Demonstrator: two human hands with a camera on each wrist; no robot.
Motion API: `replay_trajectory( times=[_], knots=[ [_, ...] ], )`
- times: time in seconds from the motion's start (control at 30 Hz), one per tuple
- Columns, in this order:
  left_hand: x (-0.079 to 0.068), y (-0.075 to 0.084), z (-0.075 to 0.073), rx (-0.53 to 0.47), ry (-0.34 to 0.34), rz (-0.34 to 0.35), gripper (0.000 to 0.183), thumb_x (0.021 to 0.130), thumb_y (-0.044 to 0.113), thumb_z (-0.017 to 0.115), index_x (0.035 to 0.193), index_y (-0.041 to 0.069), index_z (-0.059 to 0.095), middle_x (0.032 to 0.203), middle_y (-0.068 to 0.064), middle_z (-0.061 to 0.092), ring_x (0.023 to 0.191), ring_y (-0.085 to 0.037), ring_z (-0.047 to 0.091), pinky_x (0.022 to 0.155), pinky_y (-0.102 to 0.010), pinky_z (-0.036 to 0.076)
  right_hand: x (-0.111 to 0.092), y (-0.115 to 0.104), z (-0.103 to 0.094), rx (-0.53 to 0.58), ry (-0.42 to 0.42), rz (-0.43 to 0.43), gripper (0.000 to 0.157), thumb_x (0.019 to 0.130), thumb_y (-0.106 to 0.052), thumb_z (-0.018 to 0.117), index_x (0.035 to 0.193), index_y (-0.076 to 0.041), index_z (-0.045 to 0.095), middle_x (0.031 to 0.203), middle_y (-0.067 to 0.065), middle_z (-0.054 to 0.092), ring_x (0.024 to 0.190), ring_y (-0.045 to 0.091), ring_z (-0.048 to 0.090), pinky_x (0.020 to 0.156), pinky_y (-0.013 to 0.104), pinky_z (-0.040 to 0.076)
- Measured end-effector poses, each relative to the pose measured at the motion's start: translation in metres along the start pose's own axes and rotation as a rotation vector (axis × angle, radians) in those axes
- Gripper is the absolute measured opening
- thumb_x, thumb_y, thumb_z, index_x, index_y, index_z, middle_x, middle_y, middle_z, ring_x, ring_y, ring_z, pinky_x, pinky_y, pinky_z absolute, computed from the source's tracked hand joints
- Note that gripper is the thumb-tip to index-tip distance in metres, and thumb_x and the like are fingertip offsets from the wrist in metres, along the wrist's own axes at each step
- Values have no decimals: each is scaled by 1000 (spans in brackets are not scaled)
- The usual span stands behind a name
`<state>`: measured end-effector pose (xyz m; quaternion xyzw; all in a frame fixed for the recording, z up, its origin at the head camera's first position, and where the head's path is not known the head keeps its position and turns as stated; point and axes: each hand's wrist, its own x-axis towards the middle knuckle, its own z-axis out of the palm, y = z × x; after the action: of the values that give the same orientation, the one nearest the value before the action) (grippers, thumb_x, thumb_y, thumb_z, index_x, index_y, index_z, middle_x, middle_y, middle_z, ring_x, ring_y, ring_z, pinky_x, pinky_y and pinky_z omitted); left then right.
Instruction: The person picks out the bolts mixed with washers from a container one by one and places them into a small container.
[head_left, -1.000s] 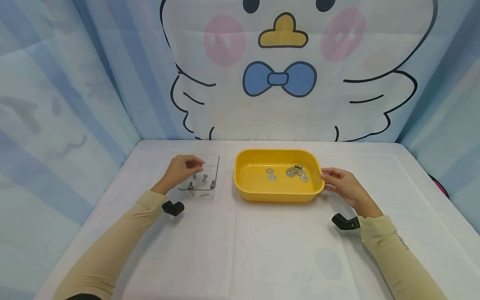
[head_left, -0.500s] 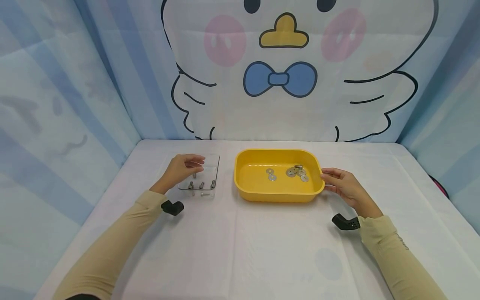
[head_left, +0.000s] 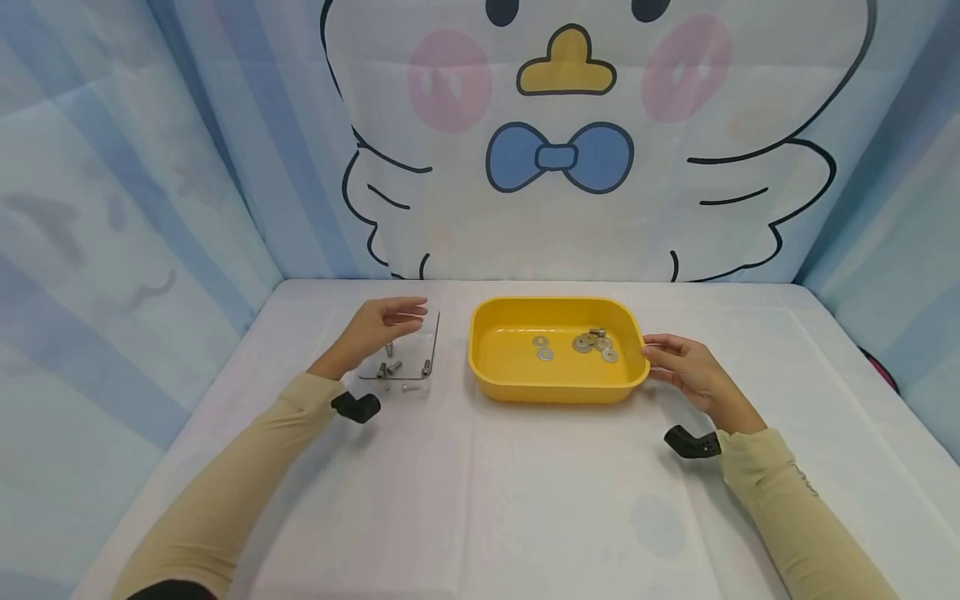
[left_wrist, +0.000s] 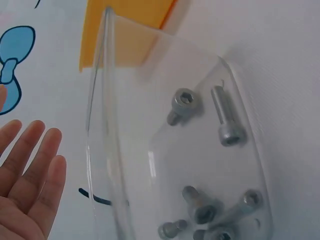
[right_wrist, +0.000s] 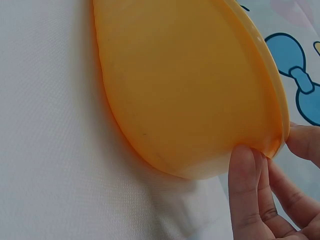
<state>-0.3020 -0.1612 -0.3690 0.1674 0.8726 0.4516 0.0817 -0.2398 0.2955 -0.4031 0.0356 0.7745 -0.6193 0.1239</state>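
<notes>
My left hand (head_left: 375, 329) is held over a clear plastic box (left_wrist: 135, 135) left of centre, its fingers stretched out and nothing between them. Several silvery socket-head screws (left_wrist: 185, 102) lie inside that box. To its right stands a yellow tray (head_left: 502, 362). At the tray's right end my right hand (head_left: 690, 371) pinches the rim between thumb and fingers, as the right wrist view shows. Flat metal washers (head_left: 545, 354) lie on the tray floor, most of them grouped on the right half beside one screw (head_left: 597, 333).
A white cloth (head_left: 465, 500) covers the table. Behind it hangs a curtain (head_left: 555, 233) printed with a cartoon, and further curtains close off both sides. A narrow strip of table separates the clear box from the yellow tray.
My left hand has risen and moved slightly right, its fingers opening out. One screw in the clear box has shifted left, close to another. The right hand and tray have stayed put.
</notes>
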Motion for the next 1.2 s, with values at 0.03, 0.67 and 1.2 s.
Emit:
replay_trajectory(
  times=[0.03,0.67,1.2],
  knots=[
    [1,3,1,-1,-7,4,46,93,21,59,138,14,48,133,-11,57,122,-28,55,103,-44,44,0,0,0,-2,-1,-2,70,93,-32,58,142,8,27,96,-20,56,87,-4,57,79,14,53],
    [31,65,36,-9,-103,135,47,93,23,60,137,17,49,135,-7,56,122,-24,55,101,-39,46,0,-4,2,60,17,10,67,91,-28,61,139,7,32,92,-19,59,84,-3,60,76,15,54],
    [63,104,76,-33,-212,222,45,90,18,63,134,15,53,133,-7,58,117,-20,59,97,-28,50,2,-2,1,51,20,13,67,90,-30,62,139,6,33,93,-19,60,83,-3,60,76,15,54]
  ],
)
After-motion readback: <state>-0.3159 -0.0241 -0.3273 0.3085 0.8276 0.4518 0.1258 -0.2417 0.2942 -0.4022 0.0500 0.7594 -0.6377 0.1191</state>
